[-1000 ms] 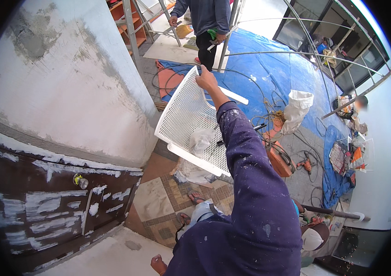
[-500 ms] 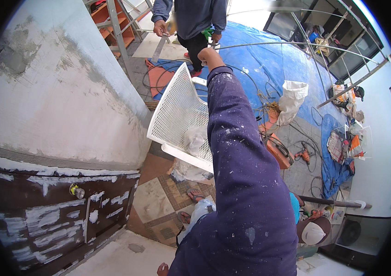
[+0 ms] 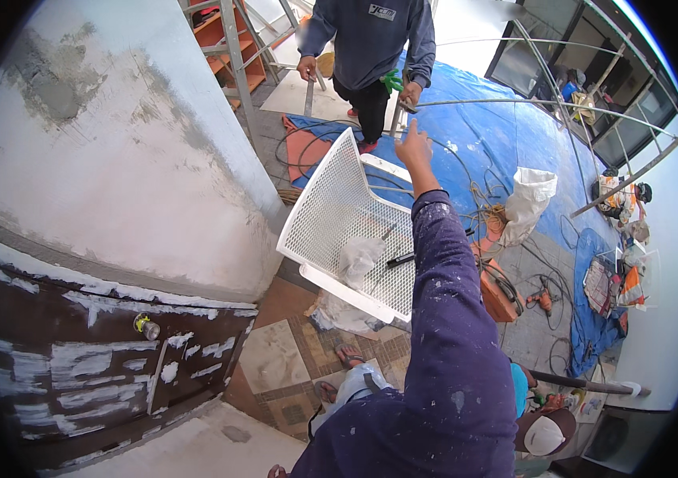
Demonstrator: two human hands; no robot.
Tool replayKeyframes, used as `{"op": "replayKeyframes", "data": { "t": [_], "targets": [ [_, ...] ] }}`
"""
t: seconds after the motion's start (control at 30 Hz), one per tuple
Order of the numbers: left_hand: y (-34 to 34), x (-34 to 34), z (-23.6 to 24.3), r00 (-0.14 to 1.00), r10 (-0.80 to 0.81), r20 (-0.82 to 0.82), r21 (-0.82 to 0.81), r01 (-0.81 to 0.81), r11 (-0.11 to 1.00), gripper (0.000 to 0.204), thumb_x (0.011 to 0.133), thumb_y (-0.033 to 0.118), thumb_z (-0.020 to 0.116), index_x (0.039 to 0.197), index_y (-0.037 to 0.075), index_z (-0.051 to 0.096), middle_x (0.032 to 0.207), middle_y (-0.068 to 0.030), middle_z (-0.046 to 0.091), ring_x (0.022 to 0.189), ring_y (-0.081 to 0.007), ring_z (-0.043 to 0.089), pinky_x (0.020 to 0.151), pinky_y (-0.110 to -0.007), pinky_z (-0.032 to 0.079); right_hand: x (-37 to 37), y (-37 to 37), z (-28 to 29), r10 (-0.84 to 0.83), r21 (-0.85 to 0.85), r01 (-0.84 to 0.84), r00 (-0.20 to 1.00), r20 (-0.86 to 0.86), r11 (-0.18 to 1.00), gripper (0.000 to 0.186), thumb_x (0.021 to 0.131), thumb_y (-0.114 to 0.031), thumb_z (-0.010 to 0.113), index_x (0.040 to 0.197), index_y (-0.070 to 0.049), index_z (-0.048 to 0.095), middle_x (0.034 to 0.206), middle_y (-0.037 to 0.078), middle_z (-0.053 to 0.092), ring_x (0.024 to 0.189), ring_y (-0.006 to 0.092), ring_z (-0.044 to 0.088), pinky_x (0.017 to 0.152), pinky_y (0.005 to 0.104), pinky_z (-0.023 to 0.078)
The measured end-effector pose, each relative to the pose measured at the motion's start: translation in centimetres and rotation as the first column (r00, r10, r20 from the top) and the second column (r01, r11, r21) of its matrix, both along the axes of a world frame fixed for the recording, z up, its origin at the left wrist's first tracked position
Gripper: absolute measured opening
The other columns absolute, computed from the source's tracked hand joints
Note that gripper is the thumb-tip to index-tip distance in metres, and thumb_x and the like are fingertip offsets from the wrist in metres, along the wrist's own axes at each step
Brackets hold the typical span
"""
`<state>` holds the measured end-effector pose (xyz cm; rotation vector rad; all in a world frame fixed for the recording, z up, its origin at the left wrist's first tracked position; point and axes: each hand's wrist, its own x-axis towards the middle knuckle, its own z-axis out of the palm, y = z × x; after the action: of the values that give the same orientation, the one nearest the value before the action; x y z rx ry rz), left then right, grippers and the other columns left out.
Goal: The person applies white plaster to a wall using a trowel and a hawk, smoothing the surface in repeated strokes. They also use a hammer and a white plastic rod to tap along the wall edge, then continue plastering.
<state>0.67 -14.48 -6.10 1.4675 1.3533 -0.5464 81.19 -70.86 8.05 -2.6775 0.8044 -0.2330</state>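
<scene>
The chair (image 3: 331, 211) is white with a fine open mesh, and its seat carries a whitish see-through bag (image 3: 361, 259) near the lower edge and a black tool (image 3: 400, 260) farther right. The sleeve (image 3: 458, 319) is purple with pale flecks, the tarpaulin (image 3: 474, 126) bright blue, the drill (image 3: 544, 299) orange. White streaks cover the dark brown door (image 3: 108, 342), grey patches mottle the whitish wall (image 3: 131, 175), and the tiled floor (image 3: 275, 358) mixes cream squares with brown bands

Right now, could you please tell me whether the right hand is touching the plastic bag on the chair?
Apart: the head view shows the right hand clear of the plastic bag, with the white mesh chair visible between them.
</scene>
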Motion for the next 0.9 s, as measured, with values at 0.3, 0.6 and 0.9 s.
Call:
{"op": "replayKeyframes", "data": {
  "t": [0.3,0.6,0.9],
  "targets": [
    [-0.8,2.6,5.3,0.975,0.200,-0.096,0.022,-0.199,0.980,0.028,0.090,0.015,0.064,0.116,0.006,0.060,0.080,-0.0134,0.065,0.062,-0.0256,0.064,0.049,-0.039,0.051,12.9,-4.4,-4.7,0.130,0.045,-0.134,0.988,0.088,0.990,0.107,0.071,-0.063,0.071,0.152,-0.013,0.021,0.134,0.028,0.052,0.126,0.0445,0.050,0.103,0.0456,0.043],
    [-4.0,12.9,10.2,0.949,-0.312,-0.040,0.387,0.303,0.871,0.033,0.094,0.026,0.059,0.122,0.007,0.063,0.084,-0.0132,0.071,0.068,-0.0199,0.068,0.068,-0.034,0.055,20.2,1.0,-12.5,-0.155,0.800,-0.196,0.928,0.338,0.568,0.043,0.092,-0.024,0.067,0.119,0.006,0.053,0.088,0.015,0.064,0.067,0.0208,0.064,0.052,0.0307,0.054],
    [-6.8,34.2,11.3,0.524,-0.819,0.235,0.820,0.345,0.457,0.054,0.089,0.018,0.064,0.141,0.019,0.048,0.133,-0.0102,0.051,0.123,-0.0272,0.051,0.102,-0.039,0.043,-10.7,12.2,-1.5,0.113,0.706,-0.361,0.921,0.373,0.610,0.058,0.097,-0.045,0.057,0.133,-0.001,0.048,0.079,0.004,0.053,0.060,0.0099,0.049,0.048,0.0255,0.041]
  ]
}}
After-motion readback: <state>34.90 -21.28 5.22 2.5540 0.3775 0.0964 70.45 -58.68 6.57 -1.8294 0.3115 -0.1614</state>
